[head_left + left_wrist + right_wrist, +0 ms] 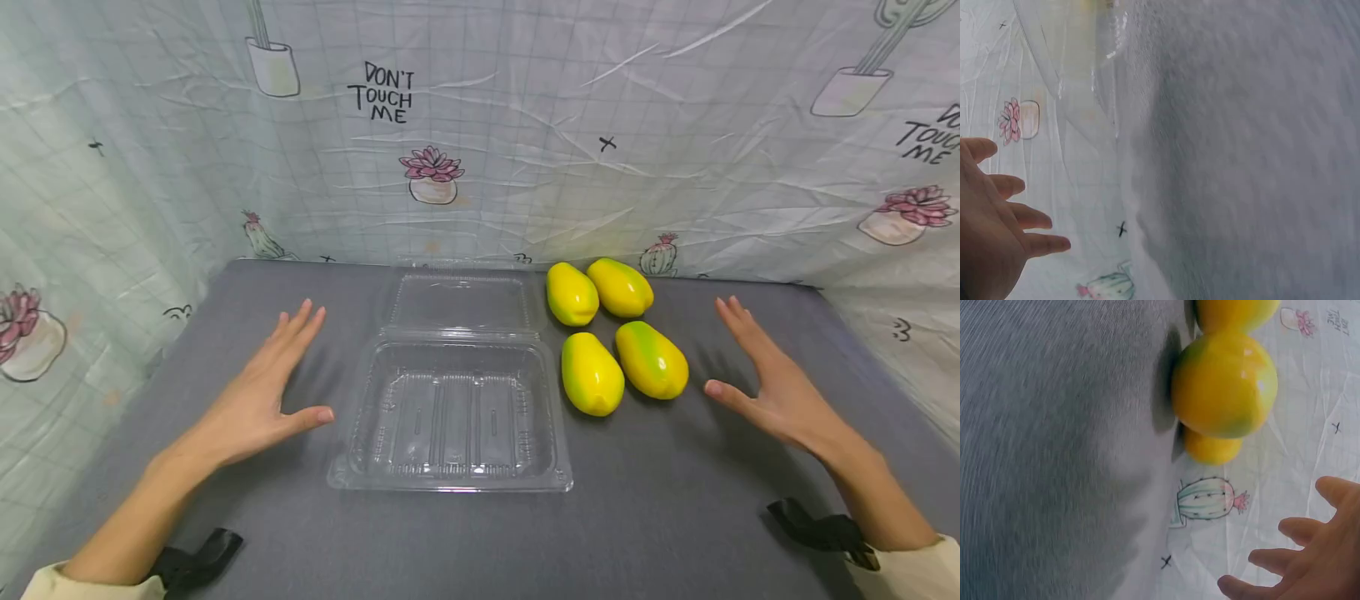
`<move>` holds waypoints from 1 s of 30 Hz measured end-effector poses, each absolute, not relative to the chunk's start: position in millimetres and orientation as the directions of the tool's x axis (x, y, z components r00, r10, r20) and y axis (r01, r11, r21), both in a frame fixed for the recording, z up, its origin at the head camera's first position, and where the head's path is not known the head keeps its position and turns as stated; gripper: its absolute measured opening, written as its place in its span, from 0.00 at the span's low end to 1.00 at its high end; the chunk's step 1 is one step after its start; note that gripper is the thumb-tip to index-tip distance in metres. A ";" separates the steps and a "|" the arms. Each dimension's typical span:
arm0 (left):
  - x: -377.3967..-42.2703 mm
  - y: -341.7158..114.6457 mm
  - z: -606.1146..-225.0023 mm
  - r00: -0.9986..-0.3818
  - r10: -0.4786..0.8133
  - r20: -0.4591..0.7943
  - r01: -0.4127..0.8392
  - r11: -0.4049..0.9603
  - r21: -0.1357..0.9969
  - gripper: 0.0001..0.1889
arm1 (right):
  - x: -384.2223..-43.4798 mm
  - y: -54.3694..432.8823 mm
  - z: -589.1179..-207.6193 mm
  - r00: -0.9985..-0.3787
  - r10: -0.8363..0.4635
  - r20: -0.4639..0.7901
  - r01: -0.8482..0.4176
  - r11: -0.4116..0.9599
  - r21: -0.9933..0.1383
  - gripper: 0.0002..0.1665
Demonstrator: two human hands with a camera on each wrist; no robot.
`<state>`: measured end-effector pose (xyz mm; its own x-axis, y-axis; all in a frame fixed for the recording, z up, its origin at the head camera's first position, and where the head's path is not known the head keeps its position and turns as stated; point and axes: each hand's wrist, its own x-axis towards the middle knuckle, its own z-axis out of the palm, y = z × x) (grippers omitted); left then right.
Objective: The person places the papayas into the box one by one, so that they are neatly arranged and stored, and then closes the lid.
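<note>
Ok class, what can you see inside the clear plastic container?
Inside the container, only its ridged floor shows. The grey tabletop beneath is visible through the plastic; glare hides small patches.

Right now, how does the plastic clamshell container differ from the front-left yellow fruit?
The clamshell container is clear, while the front-left fruit is yellow with some green. The container is boxy and ribbed; the fruit is rounded and smooth. The container is also larger than the fruit. Both rest on the gray surface, unheld.
</note>
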<state>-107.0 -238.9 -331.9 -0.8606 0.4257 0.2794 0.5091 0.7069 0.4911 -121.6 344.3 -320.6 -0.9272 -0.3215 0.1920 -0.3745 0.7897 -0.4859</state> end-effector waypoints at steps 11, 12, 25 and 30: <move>-120.3 -216.5 -340.0 -0.834 0.468 0.291 0.547 0.634 0.548 0.54 | -126.9 333.2 -331.3 -0.913 -0.341 0.225 -0.407 0.720 -0.562 0.49; -121.7 -214.9 -340.7 -0.831 0.474 0.290 0.550 0.624 0.555 0.53 | -127.6 332.1 -332.2 -0.913 -0.341 0.225 -0.407 0.715 -0.568 0.49; -142.2 -207.1 -356.4 -0.787 0.534 0.309 0.553 0.390 0.736 0.43 | -132.0 328.0 -341.7 -0.928 -0.314 0.202 -0.369 0.687 -0.627 0.45; -144.3 -215.3 -366.1 -0.780 0.542 0.314 0.544 0.337 0.768 0.41 | -134.0 325.7 -344.4 -0.931 -0.314 0.187 -0.359 0.687 -0.632 0.43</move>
